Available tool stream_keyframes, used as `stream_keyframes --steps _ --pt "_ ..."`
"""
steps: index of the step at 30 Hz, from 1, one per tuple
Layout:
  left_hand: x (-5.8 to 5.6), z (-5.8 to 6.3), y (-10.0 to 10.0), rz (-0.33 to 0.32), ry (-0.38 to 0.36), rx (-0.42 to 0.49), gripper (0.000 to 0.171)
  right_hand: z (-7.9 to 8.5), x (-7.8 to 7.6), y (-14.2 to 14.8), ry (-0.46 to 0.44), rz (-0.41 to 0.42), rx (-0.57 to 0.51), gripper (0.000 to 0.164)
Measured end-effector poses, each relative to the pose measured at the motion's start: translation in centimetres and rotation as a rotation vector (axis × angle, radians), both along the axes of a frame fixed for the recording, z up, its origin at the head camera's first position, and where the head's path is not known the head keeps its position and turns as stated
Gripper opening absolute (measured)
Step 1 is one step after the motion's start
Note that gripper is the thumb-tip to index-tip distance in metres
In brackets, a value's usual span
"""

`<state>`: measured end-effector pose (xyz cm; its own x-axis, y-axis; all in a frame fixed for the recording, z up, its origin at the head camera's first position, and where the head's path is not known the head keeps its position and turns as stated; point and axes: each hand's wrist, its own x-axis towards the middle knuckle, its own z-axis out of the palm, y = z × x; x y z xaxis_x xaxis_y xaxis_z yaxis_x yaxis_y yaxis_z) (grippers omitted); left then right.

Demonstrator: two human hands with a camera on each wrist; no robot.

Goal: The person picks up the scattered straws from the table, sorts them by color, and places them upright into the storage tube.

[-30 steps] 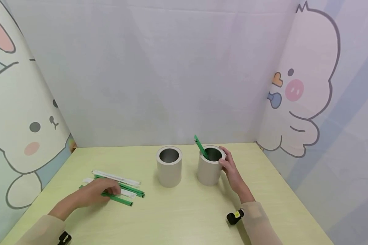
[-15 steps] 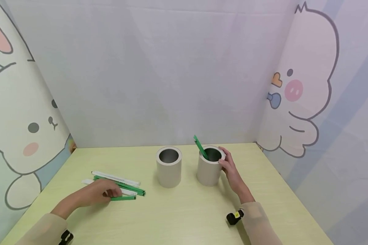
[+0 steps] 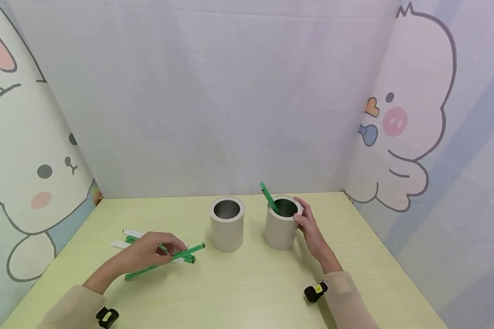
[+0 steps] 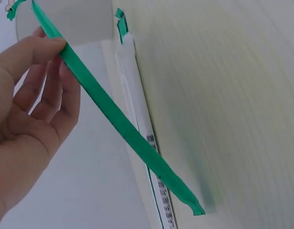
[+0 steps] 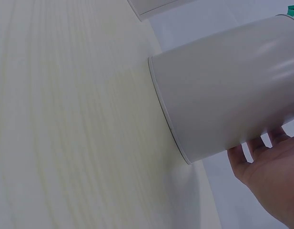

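Observation:
My left hand [image 3: 154, 251] pinches a green wrapped straw [image 4: 123, 125] between thumb and fingers, near one end. The straw slants above the table, its crimped lower end pointing back toward me. Under it lie several white and green wrapped straws; a white one [image 4: 142, 105] with dark print shows in the left wrist view. My right hand [image 3: 311, 230] grips the right-hand pale grey cup [image 3: 280, 232] from its right side, thumb at the rim. Green wrapped straws [image 3: 267, 196] lean out of this cup toward the left. The cup stands upright on the table.
A second pale grey cup [image 3: 227, 235] stands upright to the left of the gripped one, its dark inside showing. Behind the table [image 3: 247, 292] hangs a pale curtain [image 3: 214, 100], with cartoon figures on the side panels.
My left hand has picked a green straw from the pile and moved right and slightly up with it, tilting the straw. The right hand and both cups have stayed put.

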<state>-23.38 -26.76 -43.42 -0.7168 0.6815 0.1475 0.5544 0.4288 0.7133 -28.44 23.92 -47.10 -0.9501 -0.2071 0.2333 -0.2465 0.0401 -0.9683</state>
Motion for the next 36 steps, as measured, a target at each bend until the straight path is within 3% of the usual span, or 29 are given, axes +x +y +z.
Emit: stream_keyframes --steps 17,30,36 --pt "-0.3 3.2 10.7 0.207 0.054 0.272 0.042 -0.1 -0.1 0.0 -0.009 -0.006 -0.002 0.057" --pt "-2.0 7.5 19.8 0.319 0.052 0.587 0.044 -0.1 -0.1 0.1 -0.01 -0.007 -0.009 0.057" --pt "-3.0 9.6 22.5 0.321 0.045 0.733 0.044 -0.1 -0.1 0.1 -0.005 -0.001 -0.002 0.057"
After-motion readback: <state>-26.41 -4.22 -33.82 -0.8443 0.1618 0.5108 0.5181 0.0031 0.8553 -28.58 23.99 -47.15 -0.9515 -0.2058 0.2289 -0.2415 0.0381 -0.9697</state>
